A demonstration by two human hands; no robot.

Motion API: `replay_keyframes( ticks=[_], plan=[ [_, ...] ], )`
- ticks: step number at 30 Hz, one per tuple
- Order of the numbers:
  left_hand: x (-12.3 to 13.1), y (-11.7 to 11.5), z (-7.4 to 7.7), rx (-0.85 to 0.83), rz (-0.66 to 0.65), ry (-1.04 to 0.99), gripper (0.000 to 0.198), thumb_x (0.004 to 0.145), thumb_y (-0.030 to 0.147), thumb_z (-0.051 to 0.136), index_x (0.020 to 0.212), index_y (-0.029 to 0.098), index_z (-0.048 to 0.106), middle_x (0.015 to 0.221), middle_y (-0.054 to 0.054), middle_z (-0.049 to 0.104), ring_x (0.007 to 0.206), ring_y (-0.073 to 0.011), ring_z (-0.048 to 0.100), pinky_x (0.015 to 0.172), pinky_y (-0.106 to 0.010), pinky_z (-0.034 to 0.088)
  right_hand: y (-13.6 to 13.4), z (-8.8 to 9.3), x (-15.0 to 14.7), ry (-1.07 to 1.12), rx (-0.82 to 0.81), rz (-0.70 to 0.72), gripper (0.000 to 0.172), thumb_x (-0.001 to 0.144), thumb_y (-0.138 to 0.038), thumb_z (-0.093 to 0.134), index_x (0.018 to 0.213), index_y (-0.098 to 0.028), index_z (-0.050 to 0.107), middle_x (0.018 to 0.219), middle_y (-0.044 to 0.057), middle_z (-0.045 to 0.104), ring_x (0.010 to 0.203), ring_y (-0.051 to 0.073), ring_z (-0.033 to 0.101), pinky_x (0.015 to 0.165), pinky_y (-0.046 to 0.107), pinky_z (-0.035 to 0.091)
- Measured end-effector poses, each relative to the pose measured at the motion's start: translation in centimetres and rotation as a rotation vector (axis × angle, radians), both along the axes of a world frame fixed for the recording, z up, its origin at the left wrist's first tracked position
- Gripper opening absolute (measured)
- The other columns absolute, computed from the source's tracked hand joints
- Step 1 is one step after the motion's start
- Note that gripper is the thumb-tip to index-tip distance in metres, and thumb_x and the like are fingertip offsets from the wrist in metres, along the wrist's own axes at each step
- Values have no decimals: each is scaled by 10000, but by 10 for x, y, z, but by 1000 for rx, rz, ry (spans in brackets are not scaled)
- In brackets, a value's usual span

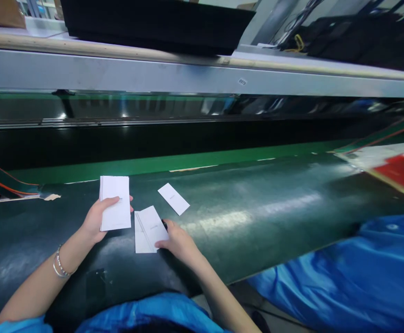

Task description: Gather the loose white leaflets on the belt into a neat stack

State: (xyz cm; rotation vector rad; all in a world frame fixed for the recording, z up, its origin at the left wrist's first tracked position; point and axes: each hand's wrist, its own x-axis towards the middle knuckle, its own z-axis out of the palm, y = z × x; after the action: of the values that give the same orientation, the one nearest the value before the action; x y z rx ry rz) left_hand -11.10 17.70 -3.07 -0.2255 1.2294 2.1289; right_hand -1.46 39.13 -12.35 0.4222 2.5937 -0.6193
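Observation:
My left hand [98, 215] is closed around a stack of white cards [116, 210], thumb on top and fingertips showing at the right edge. Small print sits near the thumb. Just to the right, my right hand [179, 241] pinches the lower right edge of a few white cards [152, 227], which overlap at different angles on or just above the green tabletop. Something small and black shows by its fingers; I cannot make it out. A single white card [173, 199] lies slantwise on the tabletop beyond my right hand.
The dark green work table [257, 208] runs across in front of me. Behind it stands a raised shelf [136, 74] with a black box [153, 25] on it. Red material [403, 173] lies at the far right. A person's blue sleeve [354, 268] is close on my right.

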Motion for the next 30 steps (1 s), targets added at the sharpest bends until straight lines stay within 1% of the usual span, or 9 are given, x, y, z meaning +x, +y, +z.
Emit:
replay_keyframes(
  ticks=[2,5,8,10,13,16,19,24,30],
  plan=[
    [1,1,1,-11,-1,-2,302,767,140,550,1045,23,553,984,-162,598,728,-213,610,575,-294,530,5,-4,-1,28,-23,-57,630,660,-318,722,1199,-83,497,1143,111,525,1051,240,512,892,315,395],
    [2,1,5,-23,18,-22,302,769,117,533,1061,40,530,976,-147,600,719,-210,611,563,-293,528,15,-3,-5,92,-35,-119,358,687,-240,666,1005,-111,564,1018,70,561,907,187,538,789,284,391],
    [1,1,5,-18,24,-25,310,783,129,524,1083,49,522,982,-144,600,734,-217,611,564,-297,526,28,7,-8,230,-215,-162,151,743,-224,565,853,-120,566,830,32,573,750,128,521,696,245,376],
    [0,1,3,1,34,-14,317,796,161,522,1091,47,526,998,-153,597,749,-226,611,585,-315,530,38,22,-9,399,-395,-199,201,762,-313,562,809,-118,570,766,27,566,703,115,506,660,230,376],
    [-1,2,0,3,79,-13,323,815,197,509,1101,49,525,1013,-156,599,751,-229,612,598,-330,530,45,55,-13,605,-605,-261,343,739,-444,612,829,-113,604,798,46,585,714,117,527,635,216,401],
    [1,5,-2,-8,79,-35,321,827,212,508,1101,47,526,1014,-154,603,740,-220,614,600,-321,527,35,89,-23,618,-780,-258,377,696,-456,671,841,-110,627,791,57,597,665,115,550,572,203,423],
    [5,7,-7,30,8,-79,351,851,275,498,1077,12,545,1007,-181,604,749,-222,613,652,-331,531,10,112,-40,541,-876,-145,389,672,-437,699,874,-111,632,775,56,604,604,105,545,516,194,419],
    [11,11,-13,82,-37,-132,365,873,278,493,1164,59,527,1030,-153,619,875,-236,618,772,-338,521,-29,125,-67,553,-781,94,302,745,-386,641,882,-117,634,805,40,613,688,90,559,585,170,433],
    [13,11,-8,73,-127,-145,389,920,318,391,1137,33,544,1017,-175,618,827,-220,624,714,-301,513,-38,122,-79,510,-772,86,280,735,-351,651,866,-105,629,800,34,612,697,91,562,577,159,430]
  ],
)
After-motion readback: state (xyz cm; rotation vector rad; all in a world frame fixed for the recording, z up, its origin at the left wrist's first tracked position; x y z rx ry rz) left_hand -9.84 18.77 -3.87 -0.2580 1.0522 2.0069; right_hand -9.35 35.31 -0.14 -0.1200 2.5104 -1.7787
